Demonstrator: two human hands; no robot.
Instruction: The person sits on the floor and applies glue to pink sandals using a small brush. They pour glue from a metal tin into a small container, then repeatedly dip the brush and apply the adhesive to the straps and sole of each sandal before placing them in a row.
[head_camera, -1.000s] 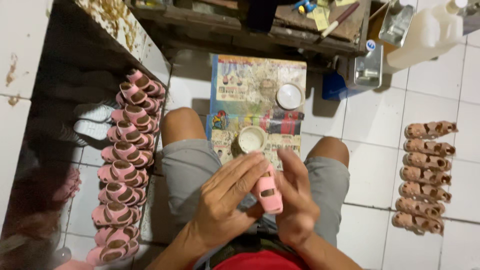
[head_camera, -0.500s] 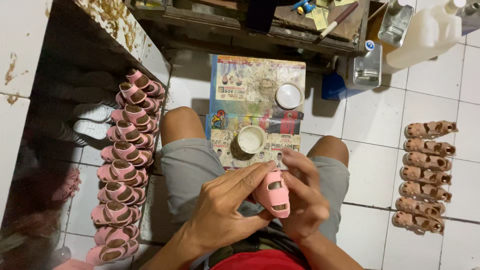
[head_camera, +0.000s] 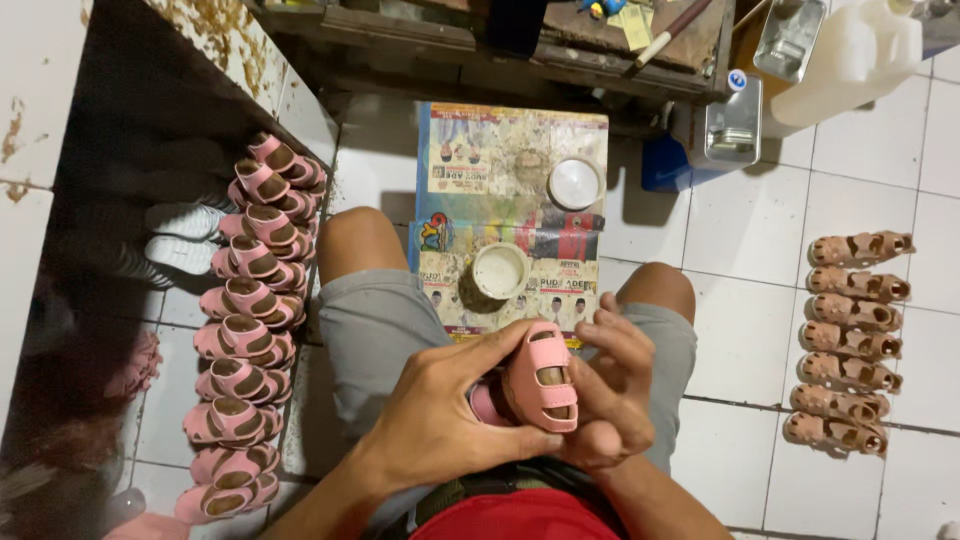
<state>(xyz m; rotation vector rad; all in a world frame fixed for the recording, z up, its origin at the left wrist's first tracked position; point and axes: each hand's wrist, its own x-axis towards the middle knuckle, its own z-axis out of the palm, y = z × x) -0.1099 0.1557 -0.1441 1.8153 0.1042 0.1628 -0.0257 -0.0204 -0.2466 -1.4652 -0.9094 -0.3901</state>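
Both hands grip pink sandal (head_camera: 541, 377) (over lap).

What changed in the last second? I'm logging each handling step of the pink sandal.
The pink sandal was turned between both hands: it stood narrow and upright, and now lies tilted with its strapped top facing up. The left hand and right hand kept hold. The sandal rows stayed put.

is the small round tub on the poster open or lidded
Open: the tub shows a bare rim and pale inside, while a white lid lies apart, farther up the poster.
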